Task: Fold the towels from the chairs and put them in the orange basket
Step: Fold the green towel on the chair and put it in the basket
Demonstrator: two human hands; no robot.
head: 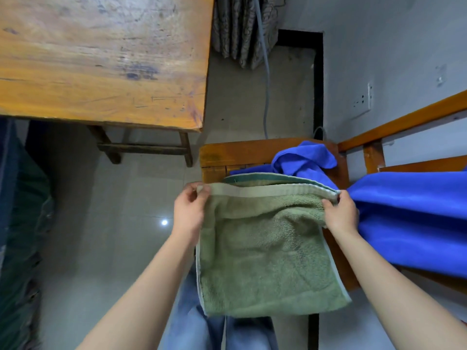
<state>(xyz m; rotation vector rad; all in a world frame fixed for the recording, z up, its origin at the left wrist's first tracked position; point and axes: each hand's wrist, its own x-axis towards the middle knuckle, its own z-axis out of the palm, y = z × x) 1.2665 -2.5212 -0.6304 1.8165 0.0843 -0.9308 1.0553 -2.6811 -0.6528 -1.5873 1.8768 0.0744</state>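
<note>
The green towel (270,248) hangs in the lower middle of the frame, in front of my legs. It looks already doubled, since a second, darker hem shows just behind its top edge. I hold it by that top edge so its own weight pulls the layers flat and the hems line up. My left hand (189,210) pinches the upper left corner between thumb and fingers, and my right hand (341,215) pinches the upper right corner. Both are closed on the cloth and set apart to the towel's full width, which makes the edge taut. Just behind it, toward the middle right, a crumpled blue towel (303,157) lies on the seat of a wooden chair (217,154). A second blue towel (417,223) drapes over wooden furniture at the right edge; I judge both are waiting their turn. The worn wooden tabletop (101,59) fills the upper left, a likely place to lay a fold down. The orange basket is not in view, so I cannot tell where this towel must travel
</note>
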